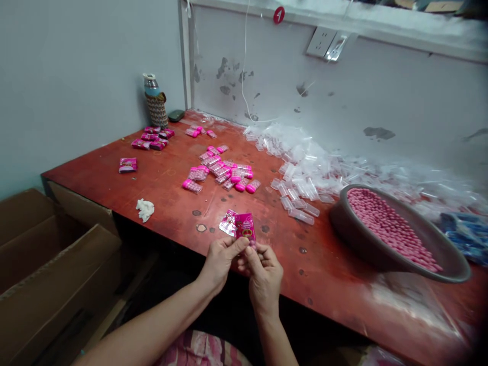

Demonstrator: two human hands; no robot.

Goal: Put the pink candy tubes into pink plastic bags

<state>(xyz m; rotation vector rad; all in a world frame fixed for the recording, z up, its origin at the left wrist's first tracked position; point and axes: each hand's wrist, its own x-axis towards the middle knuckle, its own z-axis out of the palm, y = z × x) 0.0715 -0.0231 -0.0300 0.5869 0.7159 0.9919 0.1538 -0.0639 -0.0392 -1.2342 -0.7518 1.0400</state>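
Pink printed packet at the near edge of the table, mid-scene, pinched between both hands. It lies just beyond the fingertips, on the far side of them; long axis seems to run near to far, leaning slightly, though the lower end is hidden by fingers. Neither hand is clearly nearer: left hand grips the near end from the left, thumb on top; right hand closes on it from the right, fingers curled. Exact contact of each fingertip can't be told. Packet looks glossy, deep pink, with a round emblem; a silvery pink-printed piece shows at its left, joined or separate unclear.

Farther out, centre: loose cluster of clear tubes with pink caps. Left: crumpled white tissue, then a single pink packet, a group of pink packets and a bottle in a knitted cover at the far left. Right: heap of clear tubes, dark bowl of pink beads, blue wrapped items beyond. Reddish table under it all; cardboard box near left.
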